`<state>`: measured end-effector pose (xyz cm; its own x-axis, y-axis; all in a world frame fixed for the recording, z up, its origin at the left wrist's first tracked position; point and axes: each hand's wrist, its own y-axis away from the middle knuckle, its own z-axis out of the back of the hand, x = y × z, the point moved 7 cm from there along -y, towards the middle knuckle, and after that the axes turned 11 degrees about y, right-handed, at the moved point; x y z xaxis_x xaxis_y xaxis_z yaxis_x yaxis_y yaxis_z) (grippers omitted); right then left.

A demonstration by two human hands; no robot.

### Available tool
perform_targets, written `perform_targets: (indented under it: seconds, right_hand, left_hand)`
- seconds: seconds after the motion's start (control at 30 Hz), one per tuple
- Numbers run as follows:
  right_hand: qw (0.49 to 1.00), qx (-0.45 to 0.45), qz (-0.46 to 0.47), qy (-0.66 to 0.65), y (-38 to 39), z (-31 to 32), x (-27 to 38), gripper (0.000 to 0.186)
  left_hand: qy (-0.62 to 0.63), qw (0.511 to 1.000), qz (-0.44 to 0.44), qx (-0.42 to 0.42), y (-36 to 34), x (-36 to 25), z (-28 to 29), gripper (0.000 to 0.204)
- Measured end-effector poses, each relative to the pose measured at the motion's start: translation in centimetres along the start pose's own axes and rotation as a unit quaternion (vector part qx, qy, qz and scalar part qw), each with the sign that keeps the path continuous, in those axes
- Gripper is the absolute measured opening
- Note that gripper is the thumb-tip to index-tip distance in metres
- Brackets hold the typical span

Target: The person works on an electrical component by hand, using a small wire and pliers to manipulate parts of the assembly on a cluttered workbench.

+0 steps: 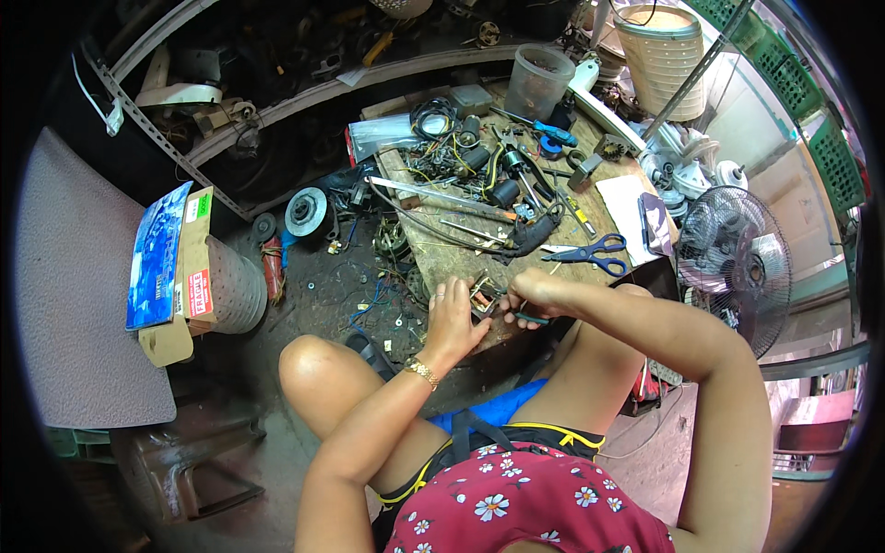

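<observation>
My left hand (452, 321), with a gold bracelet at its wrist, closes on a small squarish part (486, 300) at the near edge of the wooden worktop. The part shows copper-coloured and pale bits, perhaps a coil; its exact kind is unclear. Just right of it, my right hand (537, 293) grips a tool with dark green handles (532, 317), which looks like pliers; its jaws are mostly hidden against the part. Beyond my right hand lie dark blue-handled scissors (597, 255). A soldering-gun-like black tool with a cable (535, 236) rests farther up.
The wooden worktop (442, 261) carries a screwdriver (544, 127), a hacksaw-like metal strip (433, 197), wires and a clear bucket (537, 83). A fan (735, 267) stands at right. At left are a cardboard box (194, 267), an angle grinder (271, 263) and floor scraps.
</observation>
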<state>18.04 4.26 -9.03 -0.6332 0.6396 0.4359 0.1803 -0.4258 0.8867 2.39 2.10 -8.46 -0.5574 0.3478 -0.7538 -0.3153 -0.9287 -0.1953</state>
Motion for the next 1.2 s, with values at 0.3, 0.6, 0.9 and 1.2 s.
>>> perform_targets:
  seconds: [0.3,0.6,0.9,1.2]
  right_hand:
    - [0.858,-0.322,0.300,0.266,0.8,-0.8,-1.1,0.017]
    - [0.720,-0.466,0.331,0.394,4.9,-1.9,-0.8,0.011]
    - [0.681,-0.451,0.278,0.506,5.8,-2.3,0.4,0.016]
    - [0.614,-0.472,0.258,0.577,5.5,-3.6,1.5,0.016]
  left_hand:
    - [0.007,0.999,-0.046,-0.020,-0.2,-0.5,0.2,0.066]
    - [-0.026,0.999,-0.011,-0.030,0.3,-0.1,0.5,0.069]
    - [-0.010,1.000,-0.012,-0.021,0.6,0.2,0.5,0.073]
    - [-0.008,1.000,-0.007,-0.027,0.6,-0.1,0.5,0.072]
